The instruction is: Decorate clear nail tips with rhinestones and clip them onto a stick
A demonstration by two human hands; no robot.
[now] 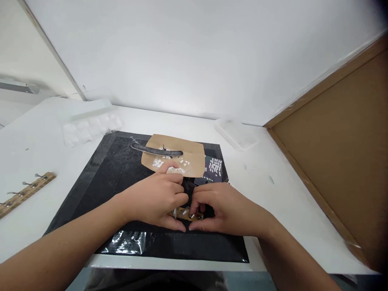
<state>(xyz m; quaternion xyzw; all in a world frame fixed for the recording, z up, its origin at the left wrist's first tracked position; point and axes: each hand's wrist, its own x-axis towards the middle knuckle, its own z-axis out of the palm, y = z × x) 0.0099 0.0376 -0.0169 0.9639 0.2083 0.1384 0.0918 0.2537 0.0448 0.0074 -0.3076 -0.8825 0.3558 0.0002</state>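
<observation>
A short wooden strip (198, 214) with clear nail-tip-like pieces and small metal clips lies between my hands on the black mat. My left hand (163, 198) is curled around the strip's left end, its thumb along the near side and one finger bent over the tan paper. A clear piece (184, 211) shows beside its fingers. My right hand (220, 208) bends over the right end, thumb at the near edge, fingertips by a tiny white piece (192, 216). The fingers partly hide the strip.
The tan paper (194, 151) carries white bits and a curved black nail file (154, 151). A dark sheet (209, 173) with white stickers lies beside it, on the black mat (106, 182). Clear trays (91, 125) stand behind; another wooden strip with clips (30, 190) lies left.
</observation>
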